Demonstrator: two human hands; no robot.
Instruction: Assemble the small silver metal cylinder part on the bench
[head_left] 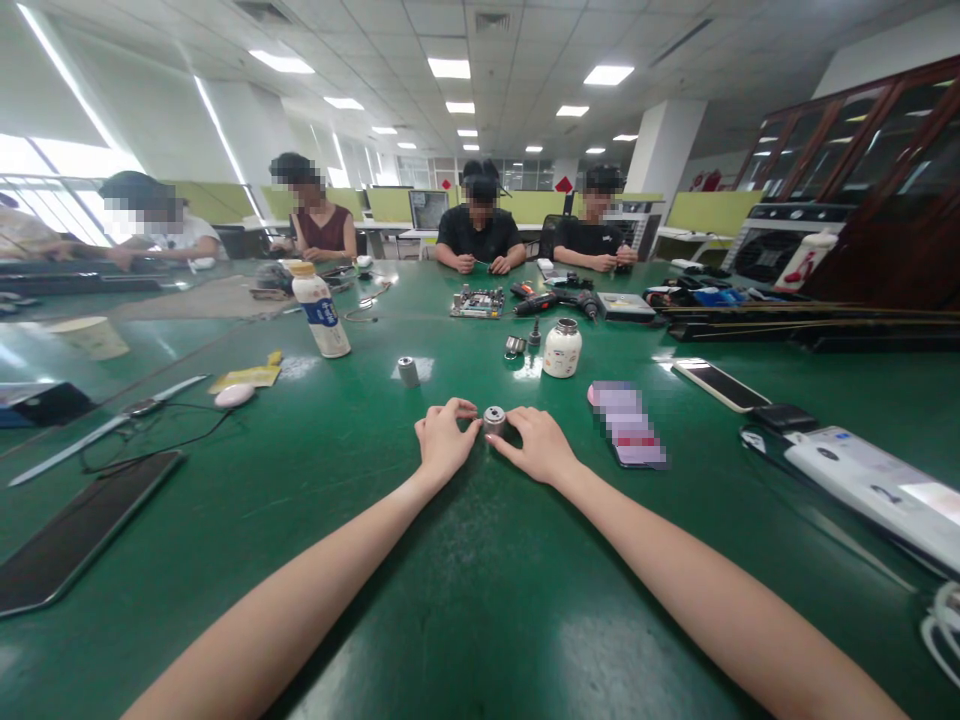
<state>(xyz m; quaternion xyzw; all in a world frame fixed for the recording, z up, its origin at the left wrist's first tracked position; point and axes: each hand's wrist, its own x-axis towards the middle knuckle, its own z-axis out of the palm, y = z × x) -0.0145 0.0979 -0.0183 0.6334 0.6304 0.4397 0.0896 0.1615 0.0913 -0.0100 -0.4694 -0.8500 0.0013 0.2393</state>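
resting on a green table [480,600], the person's left hand [444,440] and right hand [536,445] meet around a small metal cylinder [494,419], which stands upright on the tabletop between them. the fingertips of each hand press against it from opposite sides, the left from its left, the right from its right, with both palms down and both forearms laid flat on the table.

just ahead of the left hand stands a second metal cylinder [408,371], apart from the fingers. ahead of the right hand sits a white jar [562,349] with a metal neck, and a few small metal parts [514,345] lie just to the jar's left. near the right hand's outer side lies a phone with a blurred screen [626,424]; farther out on that side are a dark phone [718,385] and a long white device [877,490].

well out to the left of the left hand lie a pink oval object [234,396], a yellow packet [246,377] and a dark tablet [82,530]. a white drink bottle [320,311] stands ahead and to the left.

far ahead of both hands, a circuit board [477,301] and a power screwdriver [555,300] lie on the table. four other people sit along the far edge, their own hands on the table and well apart from the person's.
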